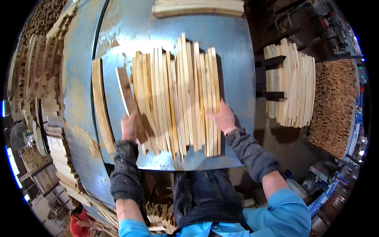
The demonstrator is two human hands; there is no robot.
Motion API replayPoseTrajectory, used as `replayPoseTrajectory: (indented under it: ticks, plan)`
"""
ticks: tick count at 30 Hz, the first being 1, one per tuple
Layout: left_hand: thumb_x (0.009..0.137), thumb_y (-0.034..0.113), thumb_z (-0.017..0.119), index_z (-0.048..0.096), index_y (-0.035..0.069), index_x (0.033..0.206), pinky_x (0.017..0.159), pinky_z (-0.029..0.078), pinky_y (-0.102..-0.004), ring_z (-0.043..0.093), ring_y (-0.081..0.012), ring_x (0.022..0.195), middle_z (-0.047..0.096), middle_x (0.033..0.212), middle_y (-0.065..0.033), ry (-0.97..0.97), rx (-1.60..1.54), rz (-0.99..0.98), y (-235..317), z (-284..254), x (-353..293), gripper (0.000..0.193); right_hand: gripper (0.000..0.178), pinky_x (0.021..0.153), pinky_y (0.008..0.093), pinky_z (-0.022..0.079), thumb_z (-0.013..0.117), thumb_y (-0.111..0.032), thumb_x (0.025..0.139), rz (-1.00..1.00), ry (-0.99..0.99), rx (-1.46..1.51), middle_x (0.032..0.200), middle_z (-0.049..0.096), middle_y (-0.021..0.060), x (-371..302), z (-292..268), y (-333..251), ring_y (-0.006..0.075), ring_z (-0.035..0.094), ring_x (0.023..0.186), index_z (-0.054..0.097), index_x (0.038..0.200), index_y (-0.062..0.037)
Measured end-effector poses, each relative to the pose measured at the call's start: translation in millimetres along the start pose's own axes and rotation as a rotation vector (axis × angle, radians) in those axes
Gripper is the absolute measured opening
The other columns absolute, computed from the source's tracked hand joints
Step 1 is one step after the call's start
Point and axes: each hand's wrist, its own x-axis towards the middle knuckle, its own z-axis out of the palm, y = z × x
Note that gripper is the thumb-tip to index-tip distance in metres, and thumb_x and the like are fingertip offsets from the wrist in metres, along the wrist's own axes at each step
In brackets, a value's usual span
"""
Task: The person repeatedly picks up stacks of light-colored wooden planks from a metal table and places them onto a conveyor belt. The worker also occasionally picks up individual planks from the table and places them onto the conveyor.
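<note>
A row of pale wooden strips (191, 87) stands on edge, side by side, across the metal table in front of me; their ends are uneven. My left hand (129, 125) is closed round the lower part of a wooden strip (125, 89) at the row's left side. That strip leans away from the others at its far end. At the right side, my right hand (223, 118) grips the outermost strips, with its thumb over their top edges and its other fingers partly hidden along the side.
The metal table (237, 79) has a dark seam on the left, with a single wooden strip (102, 102) beside it. More strips (197, 8) lie at the far edge. Stacked strips (290, 83) rest on dark bars at the right; further wood piles (43, 79) stand left. A person in red (80, 223) is lower left.
</note>
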Motion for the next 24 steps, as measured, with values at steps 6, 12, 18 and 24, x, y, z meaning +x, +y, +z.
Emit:
replayPoseTrajectory:
  ticks: [6,12,18,24]
  plan:
    - [0.106,0.024,0.071,0.066,-0.003,0.137,0.091,0.055,-0.0317,0.069,-0.0149,0.102,0.075,0.119,-0.0053,-0.024,0.057,0.031,26,16,16,0.041,0.105,0.118,0.0453,0.045,0.084,-0.054,0.087,-0.014,0.037,-0.100,0.151,0.055,0.0310,20,-12,-11,0.0443,0.054,0.140,0.040,0.162,0.0040]
    - [0.102,0.025,0.072,0.074,-0.002,0.116,0.075,0.053,-0.0310,0.061,-0.0092,0.085,0.073,0.098,-0.0007,0.090,0.149,0.157,23,11,-48,0.031,0.079,0.115,0.0492,0.048,0.075,-0.038,0.097,-0.419,0.134,-0.135,0.143,0.061,0.0272,-70,-21,-47,0.0421,0.060,0.133,0.046,0.159,0.0007]
    - [0.099,0.020,0.071,0.074,0.000,0.110,0.071,0.051,-0.0304,0.062,-0.0095,0.083,0.070,0.092,0.0001,0.192,-0.097,-0.037,-21,3,-171,0.023,0.062,0.111,0.0491,0.051,0.071,-0.047,0.096,-0.710,-0.816,-0.148,0.135,0.070,0.0224,-182,101,-16,0.0412,0.064,0.131,0.064,0.143,-0.0063]
    - [0.097,0.015,0.074,0.073,0.001,0.112,0.069,0.052,-0.0322,0.063,-0.0160,0.076,0.069,0.087,-0.0022,0.229,-0.232,-0.266,-70,3,-255,0.022,0.057,0.098,0.0511,0.055,0.066,-0.042,0.099,-0.638,-0.660,-0.398,0.124,0.074,0.0239,-158,135,-33,0.0419,0.069,0.120,0.062,0.146,-0.0098]
